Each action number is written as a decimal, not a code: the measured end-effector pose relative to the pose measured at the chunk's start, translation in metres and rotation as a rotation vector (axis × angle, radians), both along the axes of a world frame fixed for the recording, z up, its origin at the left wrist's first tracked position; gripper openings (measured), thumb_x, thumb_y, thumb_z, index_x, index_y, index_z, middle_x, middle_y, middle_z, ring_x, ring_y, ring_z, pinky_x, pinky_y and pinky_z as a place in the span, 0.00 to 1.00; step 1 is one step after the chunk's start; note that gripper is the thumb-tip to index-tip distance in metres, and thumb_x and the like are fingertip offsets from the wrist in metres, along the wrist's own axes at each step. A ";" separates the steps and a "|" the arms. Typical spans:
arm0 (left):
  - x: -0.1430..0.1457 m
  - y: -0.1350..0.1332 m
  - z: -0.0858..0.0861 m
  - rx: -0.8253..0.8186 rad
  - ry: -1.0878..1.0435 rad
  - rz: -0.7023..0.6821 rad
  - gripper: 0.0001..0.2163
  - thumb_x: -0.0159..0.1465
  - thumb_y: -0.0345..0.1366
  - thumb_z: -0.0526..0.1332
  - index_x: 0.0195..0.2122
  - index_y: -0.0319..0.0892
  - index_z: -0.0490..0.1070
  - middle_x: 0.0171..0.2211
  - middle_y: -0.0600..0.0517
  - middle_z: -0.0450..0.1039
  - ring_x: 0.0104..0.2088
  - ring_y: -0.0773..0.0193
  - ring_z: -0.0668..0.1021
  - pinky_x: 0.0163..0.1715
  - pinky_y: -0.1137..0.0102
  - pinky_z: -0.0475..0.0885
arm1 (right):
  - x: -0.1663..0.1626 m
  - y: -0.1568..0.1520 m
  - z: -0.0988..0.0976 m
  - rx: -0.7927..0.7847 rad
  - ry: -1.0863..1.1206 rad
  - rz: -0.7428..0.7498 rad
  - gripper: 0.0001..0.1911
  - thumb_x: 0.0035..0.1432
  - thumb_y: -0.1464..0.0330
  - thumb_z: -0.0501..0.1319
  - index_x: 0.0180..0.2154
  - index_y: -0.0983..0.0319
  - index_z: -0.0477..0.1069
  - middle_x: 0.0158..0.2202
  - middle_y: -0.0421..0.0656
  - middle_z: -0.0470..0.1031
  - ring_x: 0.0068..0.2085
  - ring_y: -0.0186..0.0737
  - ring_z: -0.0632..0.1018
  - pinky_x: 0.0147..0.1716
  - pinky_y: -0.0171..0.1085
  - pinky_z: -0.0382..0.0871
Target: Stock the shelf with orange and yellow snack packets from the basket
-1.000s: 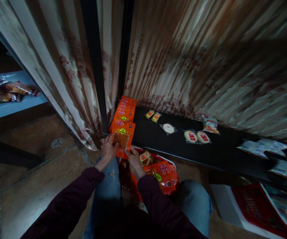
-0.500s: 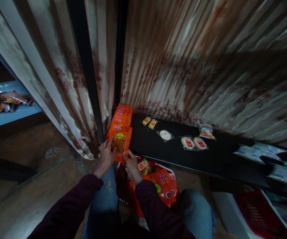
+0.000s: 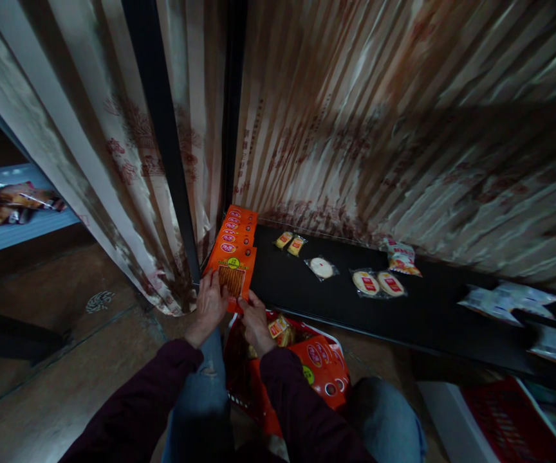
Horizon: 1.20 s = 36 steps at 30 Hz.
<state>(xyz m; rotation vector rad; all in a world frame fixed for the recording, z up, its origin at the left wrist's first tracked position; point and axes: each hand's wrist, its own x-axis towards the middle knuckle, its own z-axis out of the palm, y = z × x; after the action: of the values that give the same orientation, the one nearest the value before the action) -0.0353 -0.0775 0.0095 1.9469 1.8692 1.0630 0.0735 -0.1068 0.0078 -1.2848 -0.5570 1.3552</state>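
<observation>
An orange snack packet [image 3: 232, 278] with a window showing brown sticks lies at the left end of the black shelf. It overlaps a row of matching orange packets [image 3: 237, 223] that reaches back to the curtain. My left hand [image 3: 211, 302] grips its lower left edge, with fingers over the front. At the lower right corner, my right hand [image 3: 255, 317] pinches it between thumb and fingers. Below my hands, between my knees, a red basket [image 3: 325, 332] holds more orange packets [image 3: 320, 368] and a yellow wrapped snack [image 3: 280, 328].
Along the black shelf [image 3: 287, 283] lie small yellow packs [image 3: 290, 242], round white wrapped cakes [image 3: 378, 283], a chip bag [image 3: 402, 257] and pale packets [image 3: 507, 301]. A dark post [image 3: 165, 122] and pleated curtain stand behind. A white-and-red box [image 3: 504, 418] sits lower right.
Both hands stay on the orange packet, which now sits slightly flatter against the row. My left fingers have shifted a little over its front. The view has tilted slightly.
</observation>
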 end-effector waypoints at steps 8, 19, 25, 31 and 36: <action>0.005 0.012 -0.012 0.060 0.096 0.000 0.22 0.60 0.30 0.54 0.57 0.31 0.62 0.55 0.35 0.65 0.55 0.46 0.68 0.54 0.52 0.66 | 0.003 0.016 -0.008 0.042 -0.021 -0.029 0.20 0.40 0.65 0.64 0.40 0.60 0.75 0.32 0.38 0.79 0.26 0.32 0.73 0.25 0.31 0.66; 0.007 0.028 -0.028 0.122 0.153 0.003 0.22 0.61 0.31 0.53 0.57 0.28 0.61 0.59 0.32 0.60 0.60 0.44 0.63 0.56 0.49 0.65 | 0.001 0.026 -0.009 0.071 -0.238 -0.004 0.21 0.46 0.64 0.59 0.44 0.63 0.74 0.35 0.41 0.80 0.34 0.38 0.77 0.35 0.34 0.71; 0.008 0.032 -0.031 0.110 0.155 0.017 0.22 0.61 0.31 0.53 0.56 0.26 0.61 0.59 0.31 0.60 0.62 0.43 0.61 0.58 0.49 0.63 | 0.007 0.034 -0.013 0.053 -0.553 0.050 0.20 0.49 0.64 0.57 0.44 0.61 0.75 0.40 0.42 0.80 0.41 0.41 0.78 0.42 0.35 0.70; 0.009 0.035 -0.030 0.106 0.159 0.030 0.23 0.61 0.31 0.53 0.56 0.26 0.62 0.59 0.31 0.61 0.63 0.44 0.60 0.59 0.50 0.62 | 0.014 0.036 -0.012 0.041 -0.775 0.118 0.17 0.52 0.65 0.57 0.44 0.57 0.76 0.40 0.40 0.80 0.41 0.40 0.78 0.42 0.34 0.69; 0.013 0.037 -0.033 0.106 0.135 0.051 0.23 0.61 0.32 0.52 0.57 0.27 0.61 0.61 0.32 0.59 0.64 0.44 0.57 0.59 0.48 0.61 | 0.014 0.037 -0.012 0.022 -0.822 0.132 0.18 0.53 0.66 0.57 0.45 0.56 0.75 0.41 0.40 0.80 0.41 0.40 0.78 0.43 0.34 0.69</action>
<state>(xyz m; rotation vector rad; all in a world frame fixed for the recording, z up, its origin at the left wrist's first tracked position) -0.0224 -0.0407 -0.0233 2.0884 1.9798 1.0916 0.0878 -0.0697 -0.0047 -1.7996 -1.2254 0.8698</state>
